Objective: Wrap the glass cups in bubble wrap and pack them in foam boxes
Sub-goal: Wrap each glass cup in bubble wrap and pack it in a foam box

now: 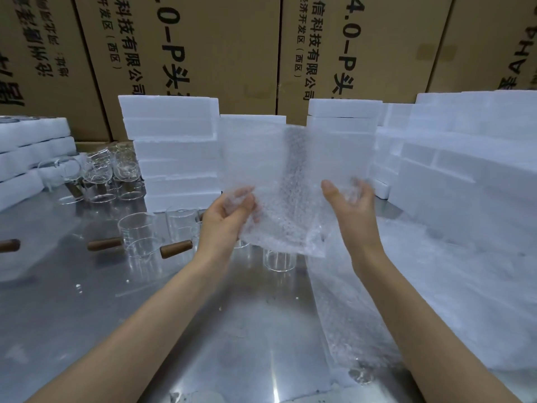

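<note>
Bubble wrap sheet [286,184], clear and dimpled, is held upright in the air above the steel table [180,330] by both of the person's hands. The left hand [225,221] pinches the sheet's lower left edge, thumb in front and fingers curled behind the plastic, where they show through it. The right hand [350,209] lies half open at the sheet's right edge, thumb in front of the plastic and fingers loosely bent behind it and blurred; whether they truly grip the sheet cannot be told.

Below the sheet's bottom edge a glass cup [279,260] stands on the table, partly hidden by the plastic. To the left of the sheet, two more glass cups with wooden handles [139,237] stand side by side on the table, handles pointing left. Further left of the sheet and further back is a cluster of glass cups [98,175].

Behind the sheet rises a stack of white foam boxes [174,152], with a second stack [344,120] just right of the sheet's top, and a larger bank of foam boxes [465,158] well to the right. Below and right of the sheet, a loose run of bubble wrap [363,315] lies on the table. Brown cardboard cartons [220,48] with printed lettering form the wall behind the foam.
</note>
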Demonstrator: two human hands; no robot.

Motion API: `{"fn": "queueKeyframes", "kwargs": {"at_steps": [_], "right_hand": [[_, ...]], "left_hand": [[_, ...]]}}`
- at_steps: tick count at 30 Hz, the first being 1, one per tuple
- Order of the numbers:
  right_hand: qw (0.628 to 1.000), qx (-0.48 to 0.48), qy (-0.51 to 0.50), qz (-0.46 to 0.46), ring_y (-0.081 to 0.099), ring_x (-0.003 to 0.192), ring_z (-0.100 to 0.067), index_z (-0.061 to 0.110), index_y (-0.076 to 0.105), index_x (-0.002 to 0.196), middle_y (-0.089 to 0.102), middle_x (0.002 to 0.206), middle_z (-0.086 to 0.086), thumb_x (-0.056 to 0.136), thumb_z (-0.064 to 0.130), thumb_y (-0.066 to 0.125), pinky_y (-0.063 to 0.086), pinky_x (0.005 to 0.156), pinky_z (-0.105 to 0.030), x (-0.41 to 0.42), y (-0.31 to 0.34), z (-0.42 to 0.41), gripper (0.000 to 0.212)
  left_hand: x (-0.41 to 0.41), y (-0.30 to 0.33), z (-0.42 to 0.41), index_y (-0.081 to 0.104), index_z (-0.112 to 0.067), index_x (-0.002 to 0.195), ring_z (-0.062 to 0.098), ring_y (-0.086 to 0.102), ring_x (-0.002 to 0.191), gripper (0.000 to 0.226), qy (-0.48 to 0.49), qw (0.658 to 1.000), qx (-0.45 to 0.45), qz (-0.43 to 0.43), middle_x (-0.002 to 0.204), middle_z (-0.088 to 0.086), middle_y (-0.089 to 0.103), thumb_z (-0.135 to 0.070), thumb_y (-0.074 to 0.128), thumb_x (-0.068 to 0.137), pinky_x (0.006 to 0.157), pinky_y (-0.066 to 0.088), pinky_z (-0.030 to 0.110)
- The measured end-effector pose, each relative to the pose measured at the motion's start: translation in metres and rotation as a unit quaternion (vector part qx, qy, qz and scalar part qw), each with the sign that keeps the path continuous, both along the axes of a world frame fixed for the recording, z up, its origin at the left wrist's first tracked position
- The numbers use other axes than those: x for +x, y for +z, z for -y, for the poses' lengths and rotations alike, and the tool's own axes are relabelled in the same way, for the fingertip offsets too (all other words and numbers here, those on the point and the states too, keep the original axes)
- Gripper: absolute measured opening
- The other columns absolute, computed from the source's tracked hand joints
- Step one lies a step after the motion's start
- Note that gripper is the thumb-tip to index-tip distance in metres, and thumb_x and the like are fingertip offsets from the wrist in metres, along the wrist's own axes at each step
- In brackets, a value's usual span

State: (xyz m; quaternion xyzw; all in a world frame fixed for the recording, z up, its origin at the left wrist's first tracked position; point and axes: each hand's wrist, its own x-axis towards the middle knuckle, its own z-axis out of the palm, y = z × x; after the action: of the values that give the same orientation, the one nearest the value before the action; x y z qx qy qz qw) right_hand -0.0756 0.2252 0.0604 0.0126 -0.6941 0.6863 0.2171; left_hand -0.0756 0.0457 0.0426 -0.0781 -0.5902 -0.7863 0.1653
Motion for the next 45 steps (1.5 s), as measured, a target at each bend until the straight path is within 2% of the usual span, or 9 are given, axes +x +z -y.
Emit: {"fn": "queueKeyframes", "kwargs": {"at_steps": [4,9,13,17,21,29,35,40,45], "right_hand": [[0.99,-0.11,0.092,0.008,0.064,0.063,-0.004,0.02,0.066,0.082,0.068,0.067,0.01,0.086,0.028,0.067,0.046,0.054,-0.017,-0.003,-0.003,-0.005,0.009],[0.985,-0.164,0.04,0.03,0.042,0.048,-0.007,0.022,0.041,0.061,0.048,0.052,0.009,0.076,0.041,0.074,0.038,0.046,-0.018,-0.004,-0.004,-0.006,0.04],[0.985,-0.172,0.008,0.013,0.042,0.039,-0.002,0.019,0.048,0.064,0.047,0.045,0.011,0.073,0.042,0.076,0.037,0.038,-0.015,-0.002,-0.007,-0.002,0.037],[0.982,-0.178,0.063,0.024,0.059,0.05,-0.008,0.01,0.064,0.086,0.062,0.057,0.005,0.065,0.049,0.074,0.048,0.048,-0.023,0.002,-0.009,0.007,0.045],[0.979,-0.157,0.119,0.044,0.067,0.065,-0.021,0.005,0.066,0.091,0.07,0.075,-0.011,0.068,0.057,0.066,0.056,0.061,-0.034,0.004,-0.009,0.013,0.058],[0.983,-0.149,0.089,0.052,0.069,0.066,-0.006,0.021,0.061,0.099,0.074,0.075,0.005,0.082,0.059,0.053,0.054,0.058,-0.02,-0.001,-0.008,0.005,0.043],[0.983,-0.118,0.126,0.057,0.061,0.102,-0.008,0.022,0.066,0.107,0.071,0.106,0.002,0.086,0.068,0.035,0.042,0.087,-0.029,-0.002,-0.006,0.003,0.06],[0.972,0.217,0.041,0.086,0.056,0.075,-0.011,0.018,0.057,0.074,0.057,0.078,0.01,0.096,0.028,0.034,0.035,0.064,-0.025,-0.004,-0.013,-0.001,0.033],[0.877,0.455,0.067,0.139,0.048,0.065,-0.015,0.018,0.04,0.065,0.049,0.067,0.002,0.096,0.041,0.032,0.034,0.059,-0.029,-0.007,-0.028,0.001,0.039]], "left_hand": [[0.0,0.003,0.001,0.067,-0.023,0.098,0.009,0.067,0.07,0.025,0.003,1.0,0.002,0.008,0.076,-0.008,0.072,-0.03,0.072,0.074,0.065,0.054,0.024],[0.003,0.002,0.0,0.051,-0.032,0.113,0.007,0.062,0.093,0.037,0.124,0.986,-0.102,-0.038,0.113,-0.008,0.06,-0.03,0.072,0.083,0.072,0.049,0.012],[0.017,0.005,-0.007,0.046,-0.027,0.112,0.001,0.05,0.096,0.049,0.209,0.923,-0.254,-0.2,0.111,-0.011,0.048,-0.048,0.074,0.078,0.081,0.038,0.008],[0.028,0.0,-0.023,0.052,-0.029,0.107,0.007,0.053,0.087,0.05,0.14,0.889,-0.364,-0.239,0.102,-0.017,0.053,-0.062,0.067,0.072,0.073,0.04,0.011],[0.02,-0.011,-0.025,0.062,-0.03,0.104,0.005,0.053,0.077,0.025,0.15,0.868,-0.426,-0.208,0.094,-0.016,0.06,-0.045,0.067,0.085,0.064,0.04,0.013],[0.005,-0.006,-0.003,0.053,-0.033,0.084,0.005,0.05,0.061,0.011,0.233,0.919,-0.278,-0.152,0.078,-0.013,0.058,-0.032,0.059,0.093,0.057,0.039,0.01],[0.001,-0.004,0.005,0.048,-0.033,0.084,0.008,0.047,0.06,0.014,0.261,0.927,-0.235,-0.134,0.077,-0.011,0.054,-0.032,0.055,0.096,0.056,0.038,0.016],[-0.003,-0.002,0.011,0.051,-0.025,0.087,0.013,0.046,0.062,0.012,0.294,0.913,-0.237,-0.157,0.069,-0.007,0.048,-0.03,0.059,0.094,0.06,0.043,0.029],[-0.005,-0.004,0.014,0.051,-0.03,0.082,0.008,0.038,0.055,0.016,0.303,0.902,-0.253,-0.175,0.06,-0.009,0.038,-0.028,0.064,0.091,0.054,0.034,0.017]]}}
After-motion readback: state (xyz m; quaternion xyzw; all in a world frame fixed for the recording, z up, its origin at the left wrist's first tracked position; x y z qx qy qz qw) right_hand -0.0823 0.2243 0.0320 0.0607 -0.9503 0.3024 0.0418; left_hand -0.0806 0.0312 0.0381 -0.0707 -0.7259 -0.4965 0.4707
